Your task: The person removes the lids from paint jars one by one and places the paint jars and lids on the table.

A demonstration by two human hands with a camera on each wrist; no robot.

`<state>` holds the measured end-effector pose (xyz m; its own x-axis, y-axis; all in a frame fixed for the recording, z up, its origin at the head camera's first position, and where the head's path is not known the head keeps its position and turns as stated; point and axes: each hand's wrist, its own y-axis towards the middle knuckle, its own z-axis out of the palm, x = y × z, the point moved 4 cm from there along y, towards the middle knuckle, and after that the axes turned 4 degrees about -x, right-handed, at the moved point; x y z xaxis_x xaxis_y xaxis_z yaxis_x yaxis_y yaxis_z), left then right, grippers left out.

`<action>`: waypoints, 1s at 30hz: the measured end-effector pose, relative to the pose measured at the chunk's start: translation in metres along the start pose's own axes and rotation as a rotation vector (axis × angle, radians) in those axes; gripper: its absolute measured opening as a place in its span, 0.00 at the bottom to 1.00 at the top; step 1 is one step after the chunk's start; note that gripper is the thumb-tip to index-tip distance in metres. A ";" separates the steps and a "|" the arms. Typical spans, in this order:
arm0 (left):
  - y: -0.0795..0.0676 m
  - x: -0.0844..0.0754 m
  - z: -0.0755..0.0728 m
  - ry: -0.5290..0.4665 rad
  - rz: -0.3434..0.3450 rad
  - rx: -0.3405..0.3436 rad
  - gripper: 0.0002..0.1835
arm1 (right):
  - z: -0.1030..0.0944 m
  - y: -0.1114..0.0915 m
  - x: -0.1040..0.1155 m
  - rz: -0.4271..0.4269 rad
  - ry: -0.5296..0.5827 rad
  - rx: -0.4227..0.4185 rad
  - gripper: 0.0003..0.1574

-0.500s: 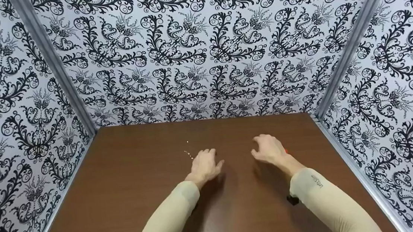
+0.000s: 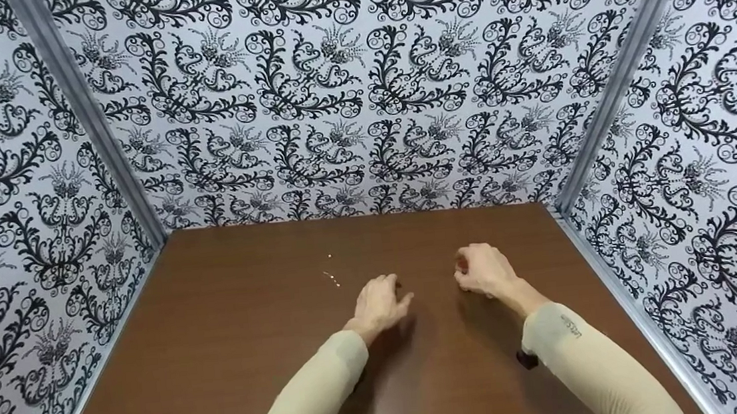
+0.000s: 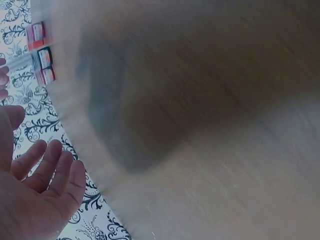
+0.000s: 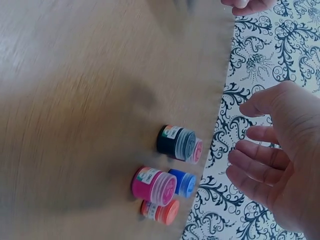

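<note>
My left hand (image 2: 380,304) hovers above the brown table, fingers loosely bent and holding nothing. The left wrist view shows the same hand (image 3: 42,195) with its palm bare. To the right, my right hand (image 2: 486,269) is over the table with fingers bent; a bit of reddish colour shows at its thumb side. In the right wrist view the right hand (image 4: 280,165) has nothing in its palm. Beyond its fingertips stand small paint jars: black (image 4: 170,140), magenta (image 4: 148,185), blue (image 4: 186,184), orange (image 4: 162,212) and a pink one (image 4: 197,151) partly behind the black. My hand hides them in the head view.
The brown table (image 2: 254,350) has metal rails (image 2: 625,318) along its sides. Patterned walls (image 2: 359,101) rise at the back and both sides. Small bright specks (image 2: 333,277) show on the table left of my left hand.
My left hand has moved right and slightly nearer to me. The right hand's fingers have curled in more, and the orange bit beside its wrist no longer shows. The head view has shifted slightly.
</note>
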<state>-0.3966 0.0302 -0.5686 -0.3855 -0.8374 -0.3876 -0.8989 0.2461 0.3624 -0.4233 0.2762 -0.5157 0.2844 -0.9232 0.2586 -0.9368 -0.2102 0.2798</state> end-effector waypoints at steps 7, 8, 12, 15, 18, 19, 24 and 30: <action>0.006 -0.009 0.005 -0.138 -0.072 0.031 0.21 | -0.003 -0.005 -0.010 0.009 0.013 -0.011 0.13; 0.006 -0.010 0.005 -0.153 -0.078 0.032 0.21 | -0.003 -0.006 -0.011 0.009 0.012 -0.014 0.15; 0.008 -0.015 0.008 -0.177 -0.077 0.025 0.20 | -0.003 -0.006 -0.014 0.013 -0.001 -0.022 0.21; 0.009 -0.020 0.011 -0.190 -0.068 0.028 0.20 | -0.002 -0.007 -0.016 0.024 -0.009 -0.020 0.21; 0.009 -0.024 0.015 -0.196 -0.066 0.047 0.21 | -0.001 -0.008 -0.018 0.035 -0.024 -0.008 0.20; 0.009 -0.026 0.016 -0.198 -0.065 0.053 0.20 | -0.001 -0.008 -0.018 0.038 -0.028 -0.002 0.20; 0.009 -0.034 0.021 -0.204 -0.061 0.055 0.20 | 0.002 -0.011 -0.021 0.041 -0.026 0.007 0.19; 0.010 -0.042 0.029 -0.186 -0.055 0.018 0.21 | 0.008 -0.015 -0.024 0.050 -0.021 0.001 0.17</action>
<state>-0.3953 0.0821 -0.5738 -0.3662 -0.7456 -0.5568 -0.9225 0.2125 0.3222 -0.4172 0.2991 -0.5334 0.2328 -0.9390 0.2532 -0.9500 -0.1639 0.2657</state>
